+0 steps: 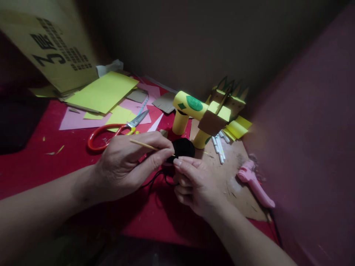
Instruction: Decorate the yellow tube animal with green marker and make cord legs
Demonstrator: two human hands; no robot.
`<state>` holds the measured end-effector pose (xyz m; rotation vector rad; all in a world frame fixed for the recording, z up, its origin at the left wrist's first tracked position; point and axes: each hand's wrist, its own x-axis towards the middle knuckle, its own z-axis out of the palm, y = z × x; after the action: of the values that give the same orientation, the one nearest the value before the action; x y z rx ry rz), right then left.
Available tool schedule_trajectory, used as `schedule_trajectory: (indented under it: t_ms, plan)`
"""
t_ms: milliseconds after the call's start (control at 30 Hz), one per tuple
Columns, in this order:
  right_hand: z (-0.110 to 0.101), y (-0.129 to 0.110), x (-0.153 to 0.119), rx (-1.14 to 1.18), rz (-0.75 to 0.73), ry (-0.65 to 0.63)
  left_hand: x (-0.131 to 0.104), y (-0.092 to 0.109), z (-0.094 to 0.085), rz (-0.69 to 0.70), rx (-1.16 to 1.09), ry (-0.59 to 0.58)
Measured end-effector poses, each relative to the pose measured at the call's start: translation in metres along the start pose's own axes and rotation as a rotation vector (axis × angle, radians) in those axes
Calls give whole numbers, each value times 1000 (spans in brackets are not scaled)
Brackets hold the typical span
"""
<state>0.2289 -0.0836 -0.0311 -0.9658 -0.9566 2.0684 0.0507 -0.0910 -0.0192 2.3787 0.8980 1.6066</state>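
My left hand [133, 159] is closed in a pinch on a thin wooden stick [142, 144], which slants down toward my right fingertips. My right hand [194, 181] is pinched shut against the stick's lower end, on black cord [151, 181] that loops below and between my hands; its exact grip is partly hidden. Just behind the fingertips sits a rounded black bundle [185, 147], probably of the same cord. Beyond it stands a yellow paper-tube figure [194, 107] with green patches and a brown cardboard block.
Red-handled scissors [107, 135] lie left of my hands, near yellow paper [104, 91] and pink sheets. A printed cardboard box [52, 48] leans at the back left. To the right are white sticks [219, 147] and a pink glue gun [255, 183] on a cardboard sheet [235, 199].
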Motion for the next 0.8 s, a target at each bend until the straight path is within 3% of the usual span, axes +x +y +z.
schedule_trajectory:
  t_ms: [233, 367, 433, 600, 800]
  plan:
    - [-1, 0, 0, -5, -1, -12, -3, -5, 3, 59, 61, -79]
    - [1, 0, -1, -13, -7, -2, -2, -9, 2, 138, 249, -9]
    - [2, 0, -1, -16, -3, 3, -1, -8, 0, 81, 262, 59]
    - [1, -1, -2, -7, 0, 2, 2, 5, 0, -243, 8, 178]
    - [0, 0, -1, -6, -5, -2, 2, 9, 1, -202, -96, 88]
